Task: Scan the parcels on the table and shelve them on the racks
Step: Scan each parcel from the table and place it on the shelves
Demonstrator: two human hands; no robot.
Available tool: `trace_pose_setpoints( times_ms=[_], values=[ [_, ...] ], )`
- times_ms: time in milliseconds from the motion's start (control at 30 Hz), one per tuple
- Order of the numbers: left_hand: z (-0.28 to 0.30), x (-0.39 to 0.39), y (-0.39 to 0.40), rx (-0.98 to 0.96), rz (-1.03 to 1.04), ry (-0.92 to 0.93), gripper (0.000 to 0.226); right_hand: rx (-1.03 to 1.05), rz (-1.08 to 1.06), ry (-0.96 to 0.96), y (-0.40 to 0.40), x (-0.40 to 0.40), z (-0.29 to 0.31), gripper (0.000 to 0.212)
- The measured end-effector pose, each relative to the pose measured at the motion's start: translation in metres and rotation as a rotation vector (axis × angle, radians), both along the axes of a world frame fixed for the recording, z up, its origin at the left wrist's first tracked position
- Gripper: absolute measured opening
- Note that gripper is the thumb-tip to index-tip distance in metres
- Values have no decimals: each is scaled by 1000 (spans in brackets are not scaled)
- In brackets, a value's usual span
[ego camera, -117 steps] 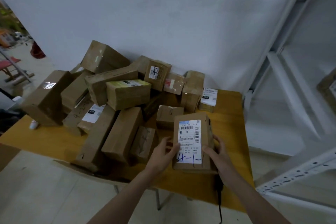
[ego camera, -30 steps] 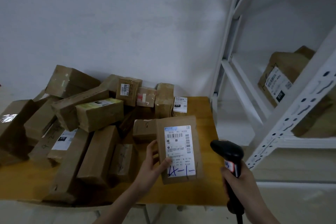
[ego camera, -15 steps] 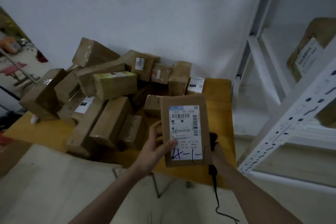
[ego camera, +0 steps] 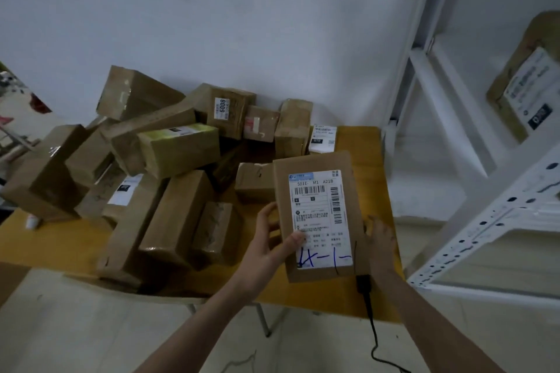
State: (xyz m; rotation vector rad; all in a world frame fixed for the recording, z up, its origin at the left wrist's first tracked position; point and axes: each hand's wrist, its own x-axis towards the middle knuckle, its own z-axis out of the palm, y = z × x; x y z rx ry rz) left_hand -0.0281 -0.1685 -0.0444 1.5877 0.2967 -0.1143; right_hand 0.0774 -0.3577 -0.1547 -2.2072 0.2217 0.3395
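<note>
Left hand [ego camera: 266, 239]: grips the flat parcel [ego camera: 318, 215] along its left edge. The thumb [ego camera: 292, 241] lies across the lower part of the shipping label [ego camera: 321, 218]; the fingers curl behind the left side, so thumb and fingers pinch the cardboard between them.

Right hand [ego camera: 380, 239]: sits at the parcel's right edge, seen mostly from the back. The fingertips [ego camera: 371, 221] touch or go behind that edge; whether they curl round it cannot be told. The black scanner [ego camera: 363, 283] lies on the table just below this hand, its handle end showing under the parcel's lower right corner, and its cable [ego camera: 374, 339] drops past the table's front edge toward the floor. No contact between hand and scanner is visible.

Parcel position: held label-up, tilted toward the camera, above the right front part of the yellow table [ego camera: 363, 142]. The label carries printed barcodes and a handwritten blue mark at the bottom.

Surroundings: a loose pile of cardboard parcels [ego camera: 169, 179] covers the left and centre of the table, coming close to the held parcel's left and upper edges. A strip of bare tabletop runs along the right side. The white rack [ego camera: 472, 221] stands just right of the table, its perforated upright near the right forearm. A labelled parcel on the rack [ego camera: 527, 91] sits on a shelf at upper right.
</note>
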Motion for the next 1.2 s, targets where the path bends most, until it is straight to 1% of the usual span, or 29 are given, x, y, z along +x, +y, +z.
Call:
trace_pose_setpoints(
  times_ms=[33, 67, 100, 133, 167, 233, 300, 400, 533, 633, 700, 833, 933, 1000, 1067, 1133, 1200],
  values=[
    [5, 1, -1, -10, -14, 2, 81, 191, 13, -73, -7, -10, 23, 46],
    [11, 0, -2, -14, -36, 4, 81, 444, 11, -62, -13, -21, 50, 50],
    [17, -1, -5, -17, -60, 10, 84, 679, 45, 16, -21, -34, 77, 57],
    [25, -4, -9, -29, -86, 22, 87, 841, 103, 78, -29, -48, 102, 68],
    [33, -8, -13, -46, -112, 37, 86, 909, 174, 89, -38, -61, 120, 80],
    [50, -15, -26, -88, -158, 65, 77, 885, 274, 1, -54, -84, 145, 95],
    [65, -24, -41, -122, -206, 94, 76, 865, 254, -75, -74, -105, 159, 100],
    [78, -34, -71, -139, -286, 108, 80, 858, 189, -129, -111, -133, 171, 92],
    [85, -45, -127, -85, -378, 59, 80, 844, 154, -177, -168, -159, 182, 82],
    [88, -50, -179, -100, -418, 20, 70, 819, 109, -209, -218, -170, 189, 83],
    [90, -52, -217, -118, -426, 21, 69, 802, 101, -216, -254, -170, 192, 85],
    [99, -48, -299, -103, -384, -22, 58, 808, 63, -209, -330, -161, 201, 88],
    [100, -35, -357, -49, -428, -66, 65, 775, 51, -222, -382, -152, 207, 89],
    [98, -25, -390, -30, -425, -72, 67, 762, 42, -228, -413, -145, 210, 80],
    [99, -14, -420, -22, -421, -66, 61, 767, 21, -222, -440, -137, 215, 70],
    [101, 0, -447, -20, -419, -69, 52, 764, -1, -225, -463, -127, 220, 66],
    [105, 17, -468, -29, -426, -73, 51, 750, -23, -233, -482, -115, 227, 65]
  ],
)
